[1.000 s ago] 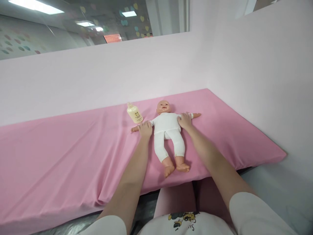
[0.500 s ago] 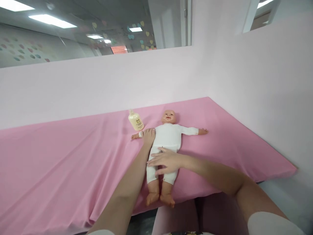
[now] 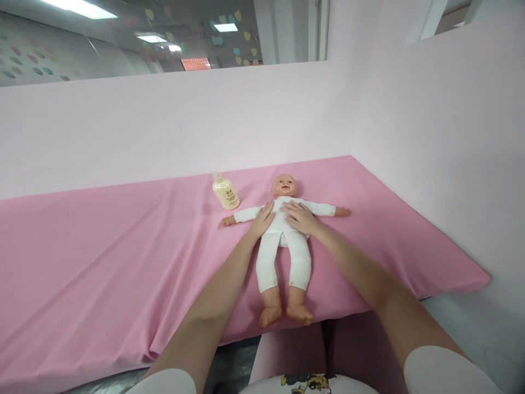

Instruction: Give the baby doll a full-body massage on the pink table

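A baby doll (image 3: 283, 262) with a white cloth body lies on its back, arms stretched out sideways and feet towards me. My left hand (image 3: 263, 220) rests flat on the left side of its chest, fingers extended. On the right side of the chest lies my right hand (image 3: 301, 218), its fingers spread over the cloth. Neither hand grips anything. A pale yellow bottle (image 3: 226, 191) with a dark label lies beyond the doll's outstretched arm on the left.
The doll and bottle are on a pink sheet (image 3: 102, 262) with folds along its left front. A pale wall (image 3: 164, 126) rises behind, with a window (image 3: 197, 33) above it; another wall (image 3: 451, 153) borders the right side.
My right hand has moved up from the doll's legs to its chest. My left hand has shifted from the doll's side onto its chest. The doll's legs are now farther apart.
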A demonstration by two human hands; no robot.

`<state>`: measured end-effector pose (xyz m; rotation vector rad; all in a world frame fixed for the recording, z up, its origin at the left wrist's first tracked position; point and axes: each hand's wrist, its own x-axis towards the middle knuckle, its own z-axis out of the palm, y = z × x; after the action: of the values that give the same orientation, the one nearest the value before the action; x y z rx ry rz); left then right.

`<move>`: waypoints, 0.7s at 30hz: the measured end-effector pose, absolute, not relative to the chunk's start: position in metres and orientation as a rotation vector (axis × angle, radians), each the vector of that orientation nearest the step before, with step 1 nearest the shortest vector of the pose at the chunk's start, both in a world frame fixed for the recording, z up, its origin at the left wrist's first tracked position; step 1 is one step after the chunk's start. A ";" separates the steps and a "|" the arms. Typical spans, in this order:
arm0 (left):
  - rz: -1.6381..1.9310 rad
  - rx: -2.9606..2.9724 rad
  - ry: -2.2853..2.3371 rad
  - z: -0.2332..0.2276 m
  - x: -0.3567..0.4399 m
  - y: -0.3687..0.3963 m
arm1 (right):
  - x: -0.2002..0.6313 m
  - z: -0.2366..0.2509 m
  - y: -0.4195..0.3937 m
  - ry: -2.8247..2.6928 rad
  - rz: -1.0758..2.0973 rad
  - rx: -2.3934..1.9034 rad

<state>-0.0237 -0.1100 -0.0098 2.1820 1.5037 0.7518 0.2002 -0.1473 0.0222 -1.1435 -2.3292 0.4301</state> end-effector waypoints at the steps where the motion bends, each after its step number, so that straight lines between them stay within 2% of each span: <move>1: 0.751 2.188 1.488 -0.009 -0.022 -0.112 | 0.206 0.019 -0.141 -2.282 0.435 -1.225; 11: 0.655 2.548 1.089 0.012 0.006 -0.141 | 0.223 -0.006 -0.109 -2.076 0.423 -1.420; 17: 0.633 2.490 1.135 0.011 0.008 -0.139 | 0.213 0.010 -0.123 -2.127 0.386 -1.543; 21: 0.791 2.276 1.216 0.004 0.007 -0.132 | 0.184 0.026 -0.163 -2.197 0.408 -1.660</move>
<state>0.0069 -0.1324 0.0039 2.2759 1.2161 0.7911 0.1837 -0.1633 0.0261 -1.6602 -2.1971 0.4083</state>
